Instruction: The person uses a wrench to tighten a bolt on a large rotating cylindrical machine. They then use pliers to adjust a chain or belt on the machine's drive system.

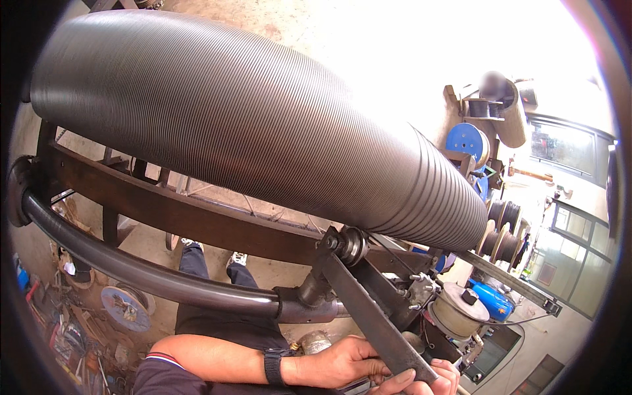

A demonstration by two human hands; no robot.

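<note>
My left hand [339, 363], with a dark watch [274, 366] at its wrist, reaches in behind a flat steel bar [378, 319]. Its fingers are curled together, and the bar hides what they may hold. Around the bar's lower end wrap the fingers of my right hand [444, 376], partly cut off by the lower edge. At its upper end the bar carries a grooved roller [352, 245]. That roller sits close under a big drum wound with dark wire [250, 118]: tight turns over most of it, wider-spaced turns at the right end.
A thick steel pipe [151, 273] with a sliding collar [306, 306] crosses before me, below a brown frame beam [178, 210]. Right of the bar stand a pale spool [454, 313] and a blue tank [490, 299]. Cable reels [469, 141] stand farther back; scrap litters the left floor.
</note>
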